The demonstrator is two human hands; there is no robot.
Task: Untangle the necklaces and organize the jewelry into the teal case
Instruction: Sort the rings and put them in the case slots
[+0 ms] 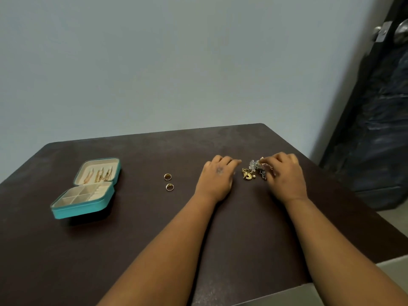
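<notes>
I see the jewelry pile (257, 170) on the dark table (132, 239), far right of the teal case (86, 191). Right hand (284, 173) on the pile, fingers curled into it. Left hand (217, 177) just left of the pile, fingers loosely bent, holding nothing. Two gold rings (169, 182) between case and pile. Case open, gold pieces in the lid.

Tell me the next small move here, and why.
Probably lift one piece out of the jewelry pile with the right hand, whose fingers are already curled into it, while the left hand rests flat beside it. The pile looks bunched together, two rings lie apart, and the open teal case has free compartments.
</notes>
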